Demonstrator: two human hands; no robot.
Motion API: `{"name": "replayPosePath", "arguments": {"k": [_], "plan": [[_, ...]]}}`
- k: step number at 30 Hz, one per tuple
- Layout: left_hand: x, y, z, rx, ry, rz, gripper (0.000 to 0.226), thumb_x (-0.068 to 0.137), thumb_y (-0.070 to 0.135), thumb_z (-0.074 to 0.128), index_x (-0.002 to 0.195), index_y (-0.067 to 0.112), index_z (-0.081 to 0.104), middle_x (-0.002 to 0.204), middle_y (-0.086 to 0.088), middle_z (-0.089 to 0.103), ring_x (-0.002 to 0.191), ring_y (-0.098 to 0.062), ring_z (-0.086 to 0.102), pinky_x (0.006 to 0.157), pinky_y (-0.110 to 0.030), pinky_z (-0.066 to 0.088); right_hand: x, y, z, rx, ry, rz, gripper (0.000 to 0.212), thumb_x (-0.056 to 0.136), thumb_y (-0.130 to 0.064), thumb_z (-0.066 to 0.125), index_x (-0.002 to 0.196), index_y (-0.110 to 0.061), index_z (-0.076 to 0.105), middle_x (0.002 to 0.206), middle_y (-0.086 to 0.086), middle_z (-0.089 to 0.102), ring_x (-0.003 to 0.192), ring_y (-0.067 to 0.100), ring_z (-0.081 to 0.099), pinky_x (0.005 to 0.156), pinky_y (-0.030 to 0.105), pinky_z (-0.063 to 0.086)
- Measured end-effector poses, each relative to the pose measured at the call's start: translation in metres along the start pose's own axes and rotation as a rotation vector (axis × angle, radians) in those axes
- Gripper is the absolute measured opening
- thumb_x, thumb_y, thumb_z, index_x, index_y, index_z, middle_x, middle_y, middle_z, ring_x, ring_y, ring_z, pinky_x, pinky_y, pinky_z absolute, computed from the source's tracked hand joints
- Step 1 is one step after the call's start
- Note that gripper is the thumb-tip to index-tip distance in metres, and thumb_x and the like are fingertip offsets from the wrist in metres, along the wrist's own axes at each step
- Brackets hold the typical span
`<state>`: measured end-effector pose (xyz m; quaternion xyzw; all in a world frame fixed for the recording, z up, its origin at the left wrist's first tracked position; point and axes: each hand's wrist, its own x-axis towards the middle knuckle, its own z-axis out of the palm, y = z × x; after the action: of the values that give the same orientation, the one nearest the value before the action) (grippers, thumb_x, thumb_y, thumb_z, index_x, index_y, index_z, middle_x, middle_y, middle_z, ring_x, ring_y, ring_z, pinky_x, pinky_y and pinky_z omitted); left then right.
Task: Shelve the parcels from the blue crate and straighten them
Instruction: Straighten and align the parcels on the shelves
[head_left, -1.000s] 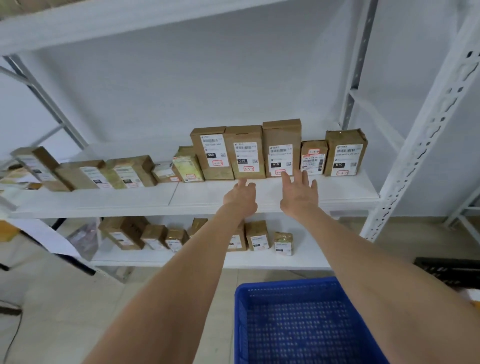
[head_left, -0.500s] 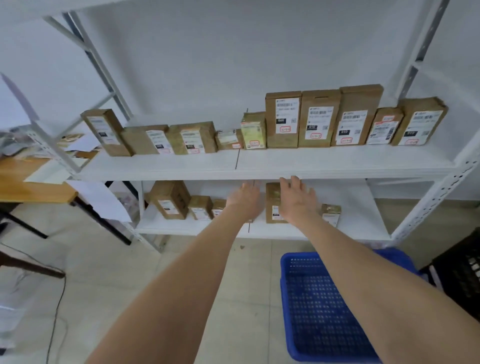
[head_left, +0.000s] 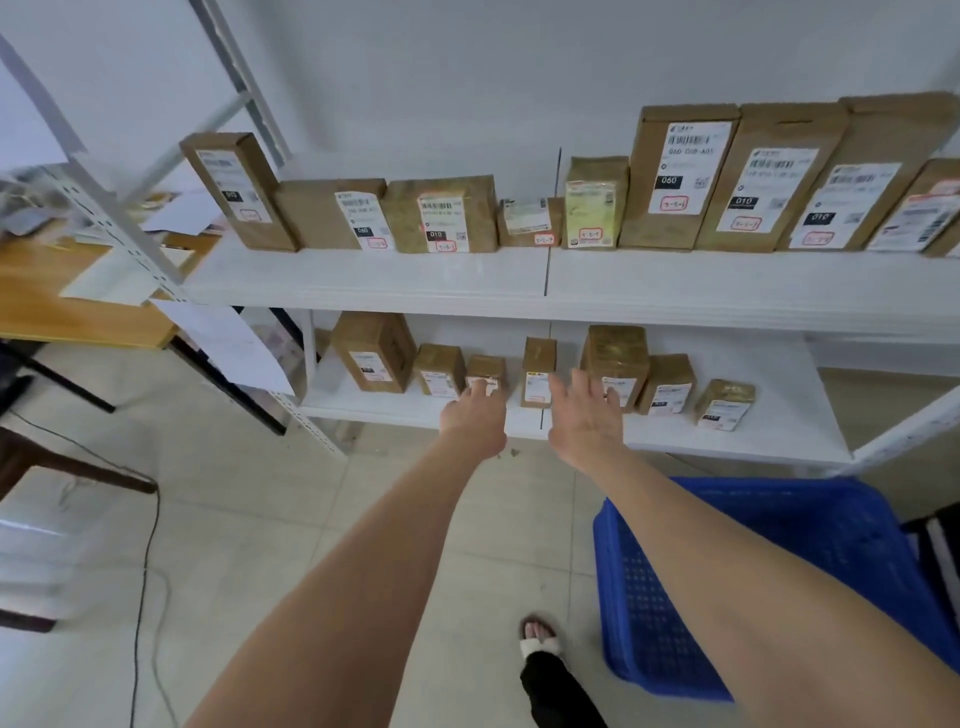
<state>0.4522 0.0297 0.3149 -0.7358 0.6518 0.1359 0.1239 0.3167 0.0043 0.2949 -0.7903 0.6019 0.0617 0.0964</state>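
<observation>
Reaching toward the lower shelf (head_left: 737, 441), the right hand (head_left: 587, 421) is splayed and empty; the left hand (head_left: 475, 421) overlaps a small parcel (head_left: 487, 365), and I cannot tell its grip.

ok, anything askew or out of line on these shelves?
Upper shelf: the leftmost box looks to lean left while its neighbours sit square, though the wide lens may exaggerate. Lower shelf: the slim parcel stands alone with gaps both sides, and the end parcel sits skewed.
</observation>
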Motion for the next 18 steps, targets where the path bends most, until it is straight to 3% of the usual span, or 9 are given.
{"name": "replayPosePath", "arguments": {"k": [11,18], "plan": [[0.115,-0.081,0.029,-0.022,-0.053,-0.050,0.058,0.091,0.011,0.052,0.144,0.012,0.031,0.150,-0.010,0.026,0.134,-0.026,0.036,0.100,-0.040,0.042,0.136,-0.064,0.048,0.027,-0.122,-0.049,0.092,0.079,-0.018,0.073,0.151,-0.017,0.015,0.151,0.010,0.019,0.143,0.030,0.015,0.117,0.048,0.021],[0.176,-0.145,0.060,-0.033,-0.070,-0.067,0.059,0.091,0.011,0.053,0.144,0.013,0.028,0.149,-0.009,0.026,0.132,-0.026,0.039,0.098,-0.038,0.044,0.199,-0.121,0.099,0.041,-0.157,-0.056,0.095,0.085,-0.011,0.065,0.154,-0.021,0.000,0.161,0.010,-0.007,0.148,0.036,-0.006,0.118,0.049,0.001]]}}
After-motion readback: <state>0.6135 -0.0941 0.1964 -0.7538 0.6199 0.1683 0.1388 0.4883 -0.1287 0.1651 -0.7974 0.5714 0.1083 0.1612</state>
